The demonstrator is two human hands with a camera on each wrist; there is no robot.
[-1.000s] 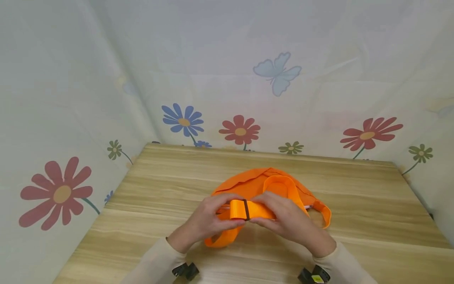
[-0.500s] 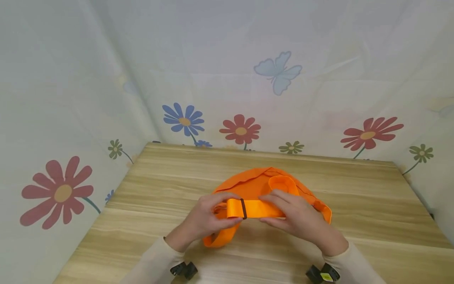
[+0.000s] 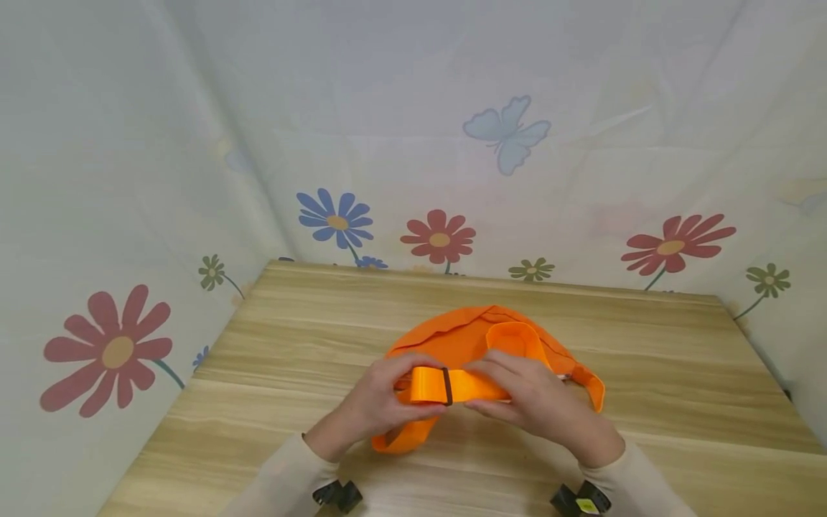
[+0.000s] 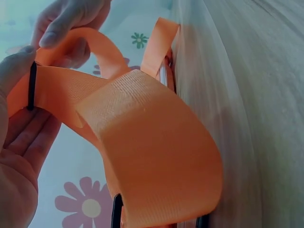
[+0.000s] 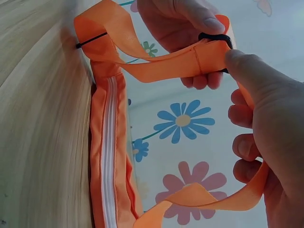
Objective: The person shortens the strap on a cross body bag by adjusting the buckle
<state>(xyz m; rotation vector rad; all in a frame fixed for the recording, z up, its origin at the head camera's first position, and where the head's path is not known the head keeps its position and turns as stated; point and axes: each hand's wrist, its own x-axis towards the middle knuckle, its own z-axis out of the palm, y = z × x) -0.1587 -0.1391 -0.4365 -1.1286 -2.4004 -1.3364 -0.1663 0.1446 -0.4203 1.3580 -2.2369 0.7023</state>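
Note:
An orange zippered bag [image 3: 446,348] rests on the table, and its orange webbing strap [image 3: 481,386] is lifted in front of it. My left hand [image 3: 368,402] pinches the strap at its folded end beside a black slider buckle [image 3: 447,386]. Just right of that buckle, my right hand [image 3: 539,402] pinches the webbing between thumb and fingers. In the left wrist view the strap [image 4: 156,142] hangs in a wide, twisted loop below the slider [image 4: 32,85]. A white zipper [image 5: 109,152] runs along the bag's edge in the right wrist view, where a second black slider [image 5: 92,40] shows.
The wood-grain table [image 3: 310,309] reaches back to a pale curtain [image 3: 400,143] printed with flowers and a butterfly. More curtain hangs at both sides. Black wrist devices [image 3: 337,495] sit at each of my cuffs.
My right hand slid right along the strap, away from the slider, then came partway back left toward it. My left hand shifted only slightly. The bag's body stayed in place.

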